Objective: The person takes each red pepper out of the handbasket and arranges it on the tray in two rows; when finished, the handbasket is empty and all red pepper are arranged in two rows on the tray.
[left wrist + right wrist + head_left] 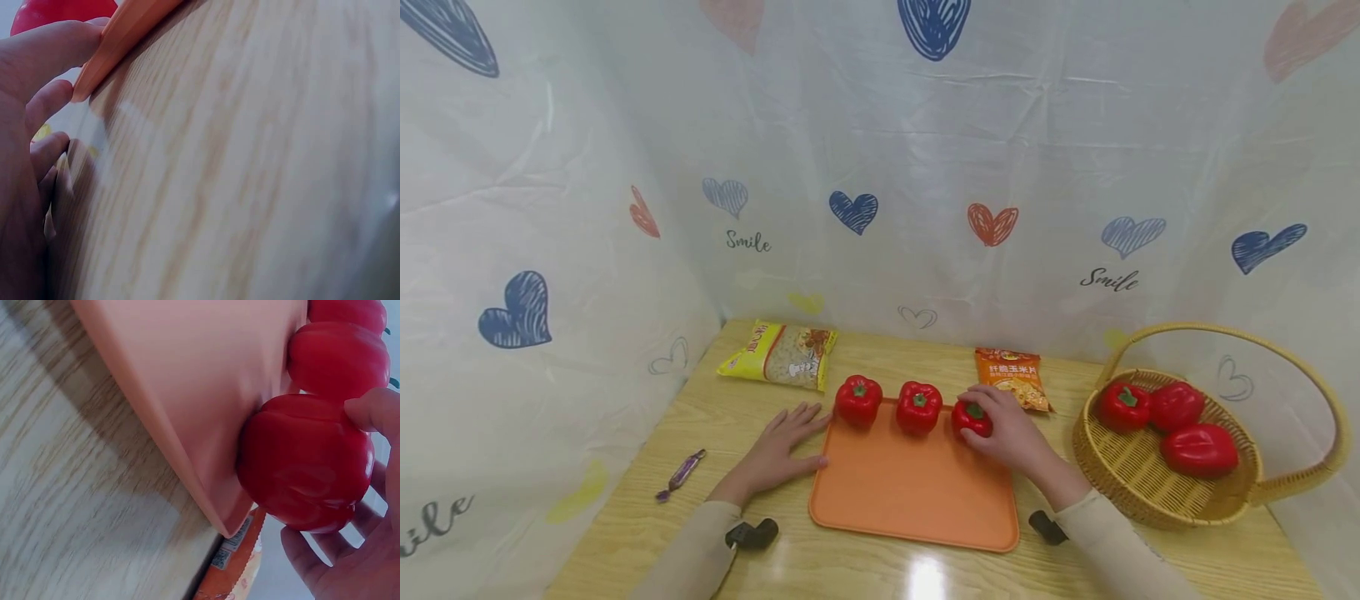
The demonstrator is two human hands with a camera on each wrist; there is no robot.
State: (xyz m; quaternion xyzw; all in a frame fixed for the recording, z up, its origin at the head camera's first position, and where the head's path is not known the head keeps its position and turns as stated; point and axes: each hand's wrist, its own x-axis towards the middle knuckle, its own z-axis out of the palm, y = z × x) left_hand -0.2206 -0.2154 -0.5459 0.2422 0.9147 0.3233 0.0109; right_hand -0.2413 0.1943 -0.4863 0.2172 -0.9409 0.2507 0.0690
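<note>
Three red bell peppers stand in a row along the far edge of an orange tray (917,492). My right hand (1011,429) grips the rightmost bell pepper (306,462), thumb on one side and fingers round the other, at the tray's far right corner. Beside it stand the middle bell pepper (918,408) and the left bell pepper (859,401), stems up. At the tray's left edge rests my left hand (778,454), its fingers spread and fairly straight. In the left wrist view its fingertips are right at the tray's rim (119,47).
On the right stands a wicker basket (1093,462) with a tall handle, holding three red peppers (1198,450). A yellow snack bag (786,354) lies at the back left, an orange chip bag (1018,379) behind the right hand. A purple wrapped candy (681,475) lies on the left.
</note>
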